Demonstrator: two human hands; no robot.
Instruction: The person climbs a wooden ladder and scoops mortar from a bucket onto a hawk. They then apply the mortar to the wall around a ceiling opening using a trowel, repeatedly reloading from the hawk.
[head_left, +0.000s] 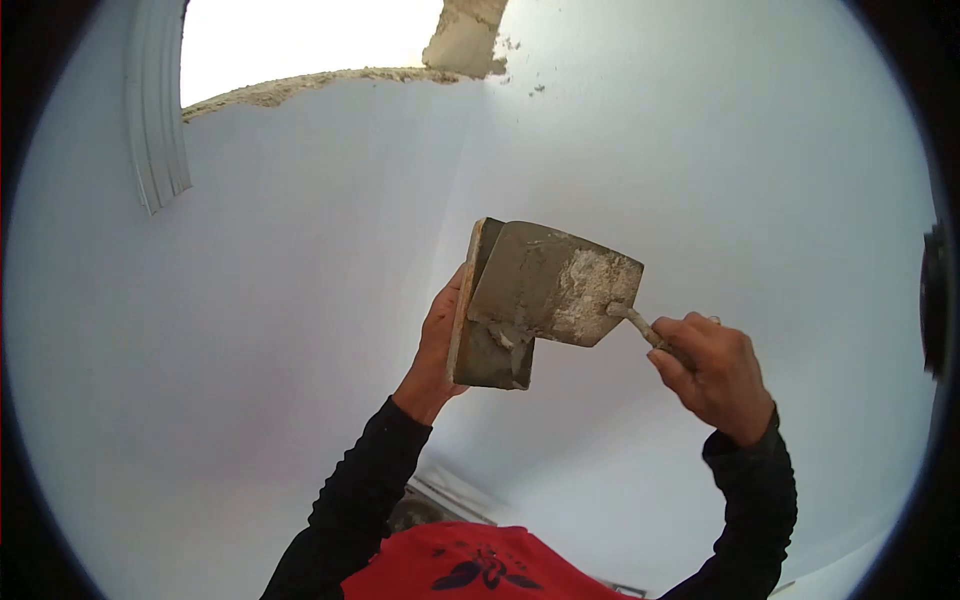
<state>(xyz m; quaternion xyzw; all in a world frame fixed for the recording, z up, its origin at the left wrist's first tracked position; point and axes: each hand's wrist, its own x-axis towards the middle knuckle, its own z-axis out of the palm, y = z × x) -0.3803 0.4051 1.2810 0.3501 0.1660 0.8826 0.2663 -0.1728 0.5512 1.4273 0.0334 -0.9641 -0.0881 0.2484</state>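
The right hand [715,370], near right, grips a trowel [560,285] overlapping the board [490,364] that the left hand [437,335] supports (its hold mostly hidden) at centre — too steep a tilt could spill mortar [512,342], with the ragged opening [310,50] far left.

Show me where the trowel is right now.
In the head view, the trowel is near the middle, gripped by the right hand and overlapping the flat board that the left hand holds.
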